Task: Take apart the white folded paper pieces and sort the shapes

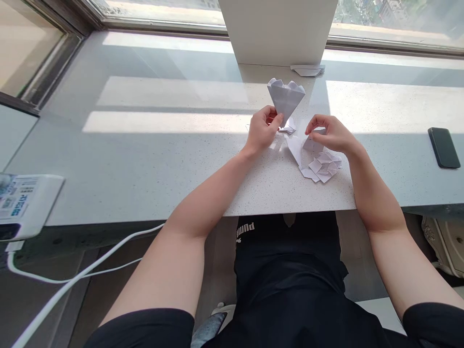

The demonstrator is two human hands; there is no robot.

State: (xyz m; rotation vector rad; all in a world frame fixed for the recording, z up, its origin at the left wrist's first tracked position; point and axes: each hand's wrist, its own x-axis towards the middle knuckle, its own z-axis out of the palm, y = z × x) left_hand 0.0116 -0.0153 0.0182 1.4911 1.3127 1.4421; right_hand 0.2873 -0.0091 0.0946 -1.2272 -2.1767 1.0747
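My left hand (264, 128) is closed around the lower point of a folded white paper piece (288, 99), which fans out upward like a cone with a scalloped top edge. To its right, my right hand (331, 133) has its fingers curled in a pinch on a smaller folded paper (312, 144), partly hidden by the thumb and fingers. Just below that hand lies a cluster of folded paper pieces (326, 166). A pointed paper piece (294, 149) rests between the two hands. Behind the left hand, another folded paper (289, 126) shows only in part.
A flat folded paper (308, 70) lies at the base of the white panel (279, 34) by the window. A black phone (444, 148) is on the white counter (145, 169) at right. A white device (31, 200) with a cable (83, 270) sits at the left edge.
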